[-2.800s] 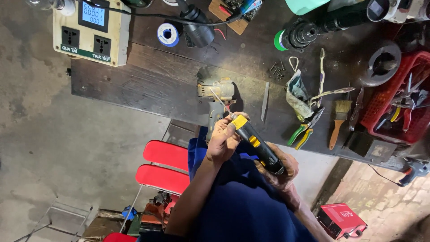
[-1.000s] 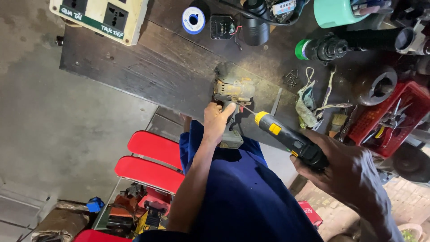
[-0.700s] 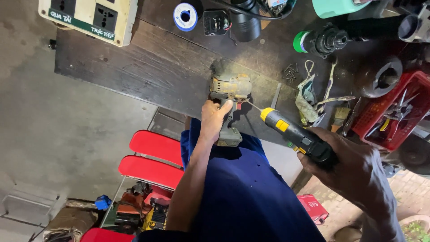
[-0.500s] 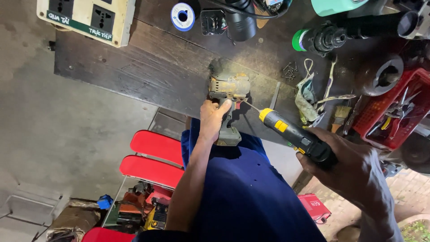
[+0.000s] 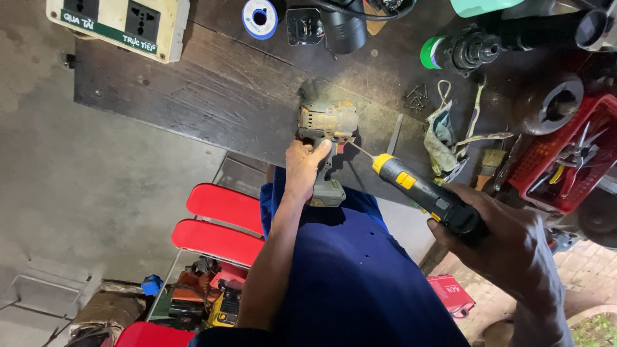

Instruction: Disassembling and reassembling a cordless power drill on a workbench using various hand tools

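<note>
Since half a second ago the screwdriver [image 5: 421, 191] bit has neared the drill [image 5: 326, 122] beyond the left hand [image 5: 303, 168] fingers clamping its grip; right hand [image 5: 508, 241] fingers wrapping the handle could let it skid.

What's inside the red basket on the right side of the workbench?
The red basket holds pliers with red and yellow handles and other metal hand tools. Whatever lies beneath them cannot be seen; the tools and the picture's edge cover it.
</note>
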